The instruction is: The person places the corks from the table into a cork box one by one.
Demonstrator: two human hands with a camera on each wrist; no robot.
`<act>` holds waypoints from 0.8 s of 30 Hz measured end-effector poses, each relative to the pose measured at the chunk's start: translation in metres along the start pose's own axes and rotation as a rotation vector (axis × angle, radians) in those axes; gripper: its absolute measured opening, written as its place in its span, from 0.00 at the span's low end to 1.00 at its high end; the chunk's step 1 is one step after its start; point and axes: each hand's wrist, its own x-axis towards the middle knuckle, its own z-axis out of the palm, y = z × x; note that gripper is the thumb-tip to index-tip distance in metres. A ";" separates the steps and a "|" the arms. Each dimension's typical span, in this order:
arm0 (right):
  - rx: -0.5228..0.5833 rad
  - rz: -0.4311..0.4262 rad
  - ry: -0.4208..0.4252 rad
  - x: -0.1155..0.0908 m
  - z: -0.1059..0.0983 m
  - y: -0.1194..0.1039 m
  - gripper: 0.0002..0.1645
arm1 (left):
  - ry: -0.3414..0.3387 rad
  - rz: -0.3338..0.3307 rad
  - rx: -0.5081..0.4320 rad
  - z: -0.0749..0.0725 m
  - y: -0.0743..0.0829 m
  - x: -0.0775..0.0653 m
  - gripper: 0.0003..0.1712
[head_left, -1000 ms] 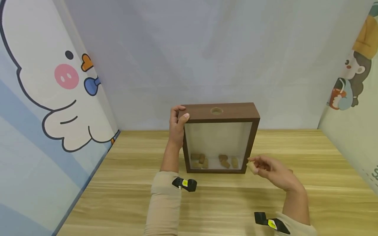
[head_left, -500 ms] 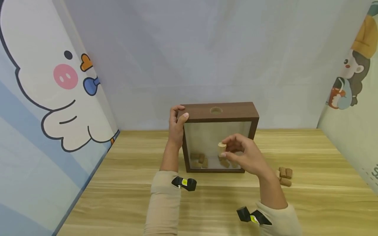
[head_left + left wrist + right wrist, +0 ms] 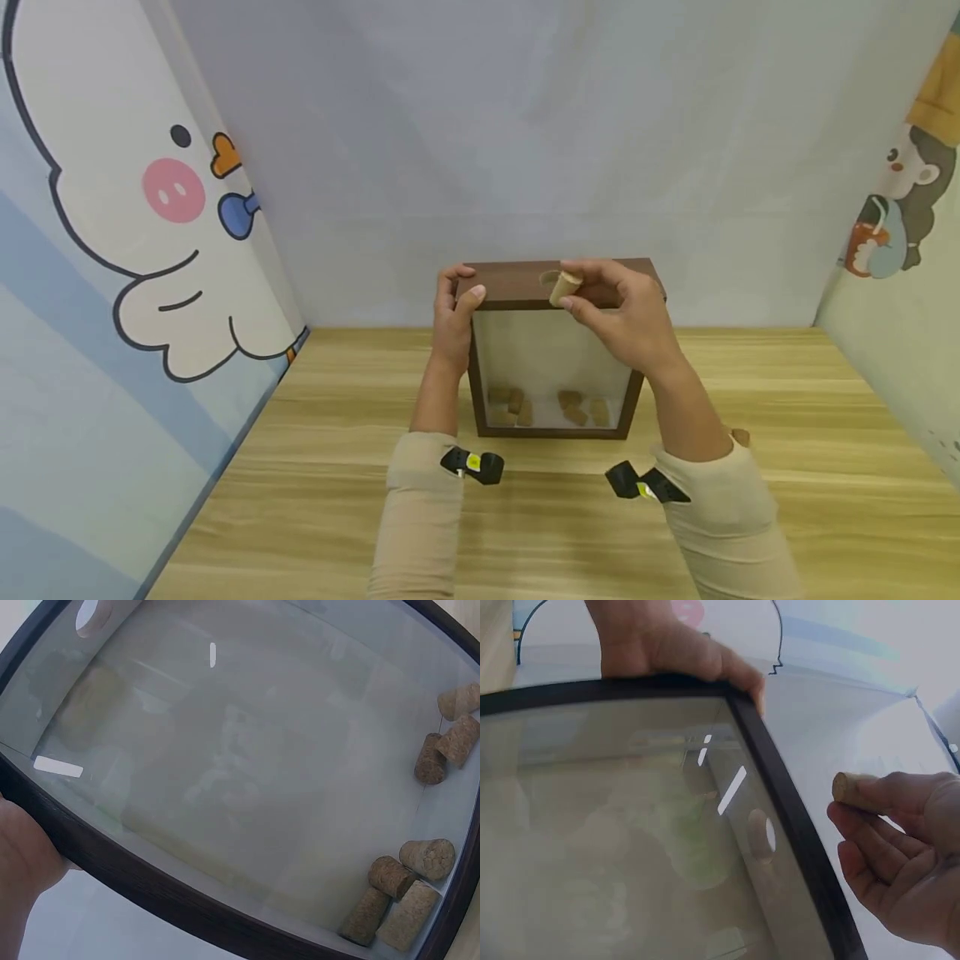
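Note:
A dark brown shadow box (image 3: 502, 282) with a clear front stands upright on the table. My left hand (image 3: 452, 323) grips its upper left corner, thumb on the top face. Between the thumb and fingers of my right hand (image 3: 636, 321) a light wine cork (image 3: 566, 287) is pinched, tilted. It is held right beside the round hole (image 3: 549, 276) in the box's top and partly covers it in the head view. Seen in the right wrist view, the cork (image 3: 845, 788) is outside the frame, apart from it. Several corks (image 3: 427, 859) lie at the bottom inside, in two groups.
A loose cork (image 3: 741, 436) shows on the wooden table (image 3: 337, 500) beside my right sleeve, which may hide others. Behind the box hangs a pale curtain (image 3: 480, 150). Walls with cartoon prints (image 3: 174, 190) flank the table.
My right hand has carried the cork from beside the box's lower right, across its front, up to the top hole. My left hand keeps its grip on the corner.

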 end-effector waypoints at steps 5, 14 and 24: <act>-0.096 0.127 0.056 0.017 -0.005 0.010 0.19 | -0.014 0.005 -0.011 0.002 -0.001 0.000 0.20; -0.159 0.306 0.007 0.029 -0.001 0.013 0.23 | 0.000 0.002 -0.014 0.001 -0.003 0.000 0.19; 0.140 0.191 0.322 -0.032 -0.011 -0.001 0.17 | 0.001 0.013 -0.013 -0.001 0.000 0.000 0.19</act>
